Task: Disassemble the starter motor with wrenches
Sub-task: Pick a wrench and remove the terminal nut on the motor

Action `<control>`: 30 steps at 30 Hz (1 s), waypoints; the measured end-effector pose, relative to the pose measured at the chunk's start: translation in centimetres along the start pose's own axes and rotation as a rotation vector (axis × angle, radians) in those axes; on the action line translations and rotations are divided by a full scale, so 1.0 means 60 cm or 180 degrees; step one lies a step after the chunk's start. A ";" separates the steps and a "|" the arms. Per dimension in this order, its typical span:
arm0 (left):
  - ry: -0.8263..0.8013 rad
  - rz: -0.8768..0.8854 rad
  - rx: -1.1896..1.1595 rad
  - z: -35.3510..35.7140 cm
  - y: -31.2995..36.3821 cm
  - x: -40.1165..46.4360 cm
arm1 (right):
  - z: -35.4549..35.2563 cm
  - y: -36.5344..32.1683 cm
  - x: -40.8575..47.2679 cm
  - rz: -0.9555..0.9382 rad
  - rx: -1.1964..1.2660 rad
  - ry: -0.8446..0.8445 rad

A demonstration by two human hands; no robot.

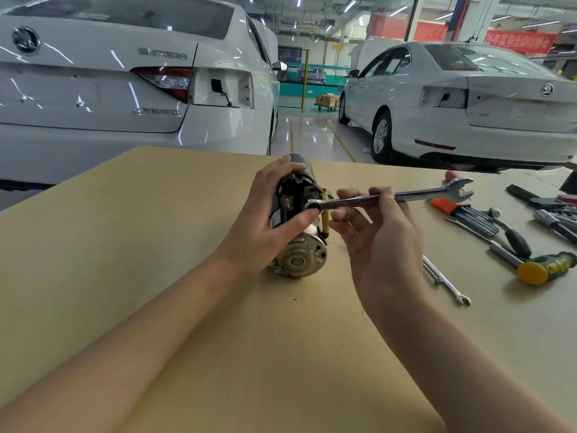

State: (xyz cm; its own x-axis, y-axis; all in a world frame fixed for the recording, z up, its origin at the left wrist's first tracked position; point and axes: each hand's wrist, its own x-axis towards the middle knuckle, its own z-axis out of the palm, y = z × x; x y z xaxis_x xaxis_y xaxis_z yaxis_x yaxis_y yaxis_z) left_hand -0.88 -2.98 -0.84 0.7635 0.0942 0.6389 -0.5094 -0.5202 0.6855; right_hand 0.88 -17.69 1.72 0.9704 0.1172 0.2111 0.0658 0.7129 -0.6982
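The starter motor (301,254) lies on the tan table (187,276), its round metal end cap facing me. My left hand (268,207) grips its dark solenoid part from the left, thumb across the front. My right hand (374,226) holds a silver combination wrench (415,195) by the shaft. The wrench's ring end sits on a terminal nut beside a yellow-sleeved lead (325,214); its open end points right.
To the right lie a second slim wrench (446,281), a yellow-faced mallet (543,268), an orange-handled hex key set (462,210) and other dark tools (549,210). Two white cars stand behind the table, a left car (125,89) and a right car (468,104).
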 end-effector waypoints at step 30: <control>-0.0128 -0.0040 -0.0115 0.002 -0.005 0.001 | -0.004 -0.020 -0.002 -0.0374 -0.0521 -0.0117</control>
State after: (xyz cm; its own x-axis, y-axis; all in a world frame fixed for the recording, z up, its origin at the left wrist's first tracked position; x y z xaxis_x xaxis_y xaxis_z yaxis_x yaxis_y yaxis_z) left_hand -0.66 -2.91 -1.02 0.7849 0.0660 0.6161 -0.5132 -0.4881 0.7060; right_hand 0.75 -18.71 2.36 0.9449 0.0670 0.3203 0.2179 0.6015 -0.7686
